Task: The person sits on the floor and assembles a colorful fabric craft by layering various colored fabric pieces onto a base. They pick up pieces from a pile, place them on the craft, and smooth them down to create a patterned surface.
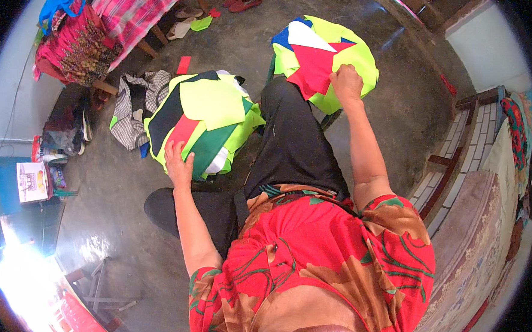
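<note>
My left hand (pixel 177 163) rests flat on the near edge of a pile of cloth pieces (pixel 205 118), bright yellow-green with black, green, red and white pieces mixed in, lying on the floor to my left. My right hand (pixel 345 81) reaches forward and grips a red cloth piece (pixel 313 66) on top of a second pile (pixel 344 50) of yellow-green, blue and white cloth ahead of me. My black-trousered leg (pixel 291 137) stretches between the two piles. I wear a red flowered top.
A checked cloth (pixel 133 114) lies left of the near pile. A wooden bench with pink striped cloth (pixel 139 6) and heaped clothes stands at back left. Red shoes (pixel 243 1) sit at the back. A bed with a patterned cover (pixel 485 237) runs along the right. Concrete floor all around.
</note>
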`<state>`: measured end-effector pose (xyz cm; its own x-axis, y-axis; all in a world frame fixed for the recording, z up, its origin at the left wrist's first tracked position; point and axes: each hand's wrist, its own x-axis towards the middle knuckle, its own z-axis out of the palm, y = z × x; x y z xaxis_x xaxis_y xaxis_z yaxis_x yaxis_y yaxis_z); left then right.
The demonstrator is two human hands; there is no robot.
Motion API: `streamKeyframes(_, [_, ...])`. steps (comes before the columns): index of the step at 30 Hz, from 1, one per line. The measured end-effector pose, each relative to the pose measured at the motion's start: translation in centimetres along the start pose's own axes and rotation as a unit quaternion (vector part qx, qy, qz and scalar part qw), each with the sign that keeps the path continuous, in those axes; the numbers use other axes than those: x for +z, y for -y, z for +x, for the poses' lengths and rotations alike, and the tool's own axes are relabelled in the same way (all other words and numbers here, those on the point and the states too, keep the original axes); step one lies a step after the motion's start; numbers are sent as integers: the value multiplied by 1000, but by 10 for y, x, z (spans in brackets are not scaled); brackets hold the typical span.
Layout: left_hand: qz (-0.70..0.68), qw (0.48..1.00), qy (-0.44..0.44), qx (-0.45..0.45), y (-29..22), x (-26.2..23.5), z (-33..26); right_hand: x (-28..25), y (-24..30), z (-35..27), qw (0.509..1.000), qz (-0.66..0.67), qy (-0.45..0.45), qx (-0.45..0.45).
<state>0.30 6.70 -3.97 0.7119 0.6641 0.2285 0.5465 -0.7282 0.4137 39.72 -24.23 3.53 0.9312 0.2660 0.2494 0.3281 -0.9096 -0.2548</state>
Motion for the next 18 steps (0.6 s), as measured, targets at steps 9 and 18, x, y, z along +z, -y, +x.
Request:
streamKeyframes(9, [2, 1000, 0, -3, 2, 2, -1, 7, -59, 4, 639, 744, -83, 175])
streamKeyframes(18, [58, 997, -50, 3, -14, -10, 1, -36, -8, -30, 378, 916, 113, 71])
